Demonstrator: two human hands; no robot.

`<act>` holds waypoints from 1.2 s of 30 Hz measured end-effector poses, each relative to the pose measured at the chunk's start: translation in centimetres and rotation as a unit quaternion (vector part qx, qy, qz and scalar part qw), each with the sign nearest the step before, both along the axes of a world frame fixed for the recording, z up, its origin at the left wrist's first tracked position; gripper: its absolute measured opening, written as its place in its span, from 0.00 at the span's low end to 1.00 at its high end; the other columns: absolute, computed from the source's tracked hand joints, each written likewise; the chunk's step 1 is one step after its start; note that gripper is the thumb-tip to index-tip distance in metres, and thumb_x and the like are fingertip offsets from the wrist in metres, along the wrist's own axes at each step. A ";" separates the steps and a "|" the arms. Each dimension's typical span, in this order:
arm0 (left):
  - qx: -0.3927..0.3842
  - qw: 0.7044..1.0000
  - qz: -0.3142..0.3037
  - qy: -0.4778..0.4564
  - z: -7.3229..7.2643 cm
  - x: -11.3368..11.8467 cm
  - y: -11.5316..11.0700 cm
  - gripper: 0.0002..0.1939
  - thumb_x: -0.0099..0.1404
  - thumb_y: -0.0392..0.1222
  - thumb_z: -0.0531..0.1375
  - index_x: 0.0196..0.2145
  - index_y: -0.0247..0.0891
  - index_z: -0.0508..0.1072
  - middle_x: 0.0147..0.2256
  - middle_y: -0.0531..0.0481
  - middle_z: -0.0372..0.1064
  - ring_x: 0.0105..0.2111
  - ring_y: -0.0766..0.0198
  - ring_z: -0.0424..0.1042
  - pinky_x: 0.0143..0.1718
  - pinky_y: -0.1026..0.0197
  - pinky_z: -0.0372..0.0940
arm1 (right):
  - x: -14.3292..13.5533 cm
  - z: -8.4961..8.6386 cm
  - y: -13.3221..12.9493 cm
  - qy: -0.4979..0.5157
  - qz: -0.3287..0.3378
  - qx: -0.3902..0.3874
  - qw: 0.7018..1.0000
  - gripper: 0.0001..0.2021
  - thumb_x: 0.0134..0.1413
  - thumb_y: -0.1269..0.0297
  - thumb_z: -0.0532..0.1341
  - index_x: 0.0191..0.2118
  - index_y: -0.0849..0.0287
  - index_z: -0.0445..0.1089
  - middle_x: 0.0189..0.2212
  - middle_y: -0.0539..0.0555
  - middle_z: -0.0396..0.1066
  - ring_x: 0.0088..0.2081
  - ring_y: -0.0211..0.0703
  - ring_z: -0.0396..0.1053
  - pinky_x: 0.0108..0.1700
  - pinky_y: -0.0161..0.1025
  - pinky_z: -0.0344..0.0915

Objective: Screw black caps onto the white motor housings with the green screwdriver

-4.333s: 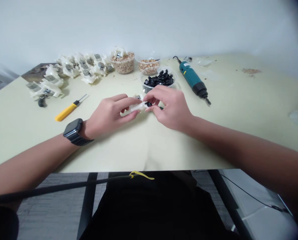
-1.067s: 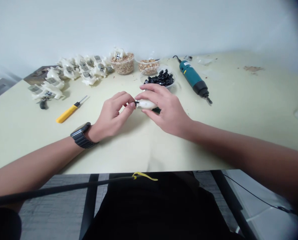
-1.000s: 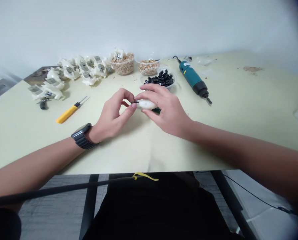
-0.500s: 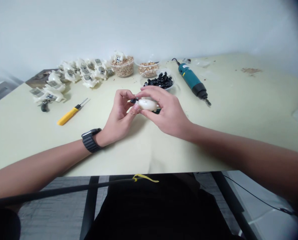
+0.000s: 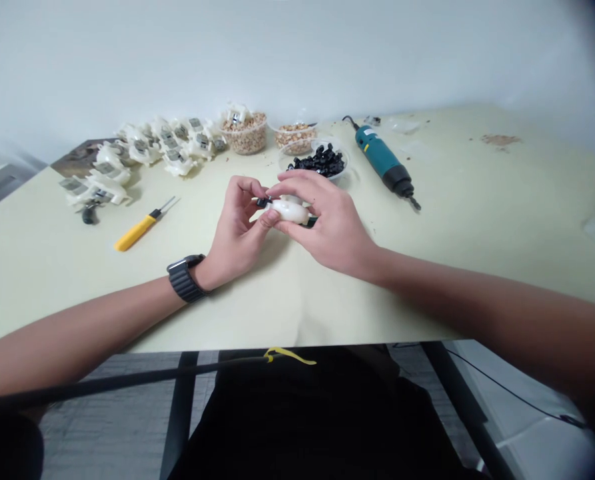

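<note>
Between my two hands, above the middle of the table, is a glossy white plastic part (image 5: 292, 211). My left hand (image 5: 242, 230) grips its left end between thumb and fingers, where a small black piece (image 5: 264, 202) sits. From the right, my right hand (image 5: 334, 223) holds the same white part with thumb below and fingers over the top. A dark green bit shows at the part's right end, mostly hidden by my right fingers.
Behind my hands stands a clear bowl of black pieces (image 5: 322, 162), with two tubs of small brown pieces (image 5: 246, 135) beyond. A green power tool (image 5: 384, 162) lies right. Left are a yellow screwdriver (image 5: 136, 232) and several white plastic assemblies (image 5: 177, 159).
Both hands have shifted slightly left with the white part. My hold on it looks much the same.
</note>
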State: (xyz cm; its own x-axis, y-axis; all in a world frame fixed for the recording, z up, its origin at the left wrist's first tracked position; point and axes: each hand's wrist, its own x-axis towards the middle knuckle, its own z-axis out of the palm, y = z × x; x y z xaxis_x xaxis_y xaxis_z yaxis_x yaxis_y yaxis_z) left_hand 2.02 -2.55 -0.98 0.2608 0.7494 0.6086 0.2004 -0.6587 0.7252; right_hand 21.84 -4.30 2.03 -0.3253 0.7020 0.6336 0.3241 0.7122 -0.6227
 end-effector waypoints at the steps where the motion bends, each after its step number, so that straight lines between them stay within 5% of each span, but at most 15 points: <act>1: 0.001 1.000 -0.001 0.004 0.0 0.0 0.0 0.25 0.73 0.67 0.63 0.48 0.49 0.58 0.46 0.48 0.61 0.42 0.61 0.71 0.38 0.58 0.73 | 0.0 0.0 0.0 0.001 -0.001 -0.003 1.000 0.15 0.64 0.71 0.67 0.54 0.53 0.79 0.61 0.59 0.74 0.64 0.53 0.72 0.63 0.51 0.75; 19: -0.019 1.000 -0.020 -0.004 0.4 -0.5 -0.1 0.27 0.71 0.68 0.65 0.49 0.49 0.58 0.46 0.49 0.61 0.39 0.62 0.70 0.37 0.58 0.72 | 0.1 0.0 -0.3 0.003 0.002 -0.039 0.999 0.21 0.59 0.73 0.69 0.57 0.55 0.77 0.63 0.59 0.70 0.64 0.52 0.71 0.51 0.42 0.78; 30: -0.016 0.999 -0.044 0.013 0.7 -0.9 0.4 0.24 0.73 0.65 0.65 0.47 0.48 0.59 0.42 0.50 0.67 0.37 0.62 0.72 0.36 0.58 0.73 | 0.2 0.1 -0.2 -0.006 0.001 -0.047 0.999 0.21 0.57 0.71 0.71 0.57 0.54 0.77 0.62 0.58 0.72 0.61 0.52 0.73 0.55 0.45 0.76; 36: -0.065 0.995 -0.079 0.015 0.9 -2.2 1.3 0.26 0.71 0.65 0.67 0.47 0.47 0.60 0.40 0.51 0.67 0.33 0.65 0.71 0.32 0.61 0.74 | 1.6 1.0 0.7 -0.068 0.024 0.013 0.997 0.15 0.66 0.56 0.68 0.54 0.56 0.77 0.55 0.58 0.77 0.55 0.53 0.74 0.58 0.51 0.71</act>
State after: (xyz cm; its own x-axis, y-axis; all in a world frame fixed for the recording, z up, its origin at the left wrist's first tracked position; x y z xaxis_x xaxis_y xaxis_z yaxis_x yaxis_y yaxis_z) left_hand -0.14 -1.27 -0.07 0.3973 0.7699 0.4994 0.1244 -0.5843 0.8019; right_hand 23.42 -3.60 3.01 -0.4420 0.6680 0.5987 0.3706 0.7438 -0.5562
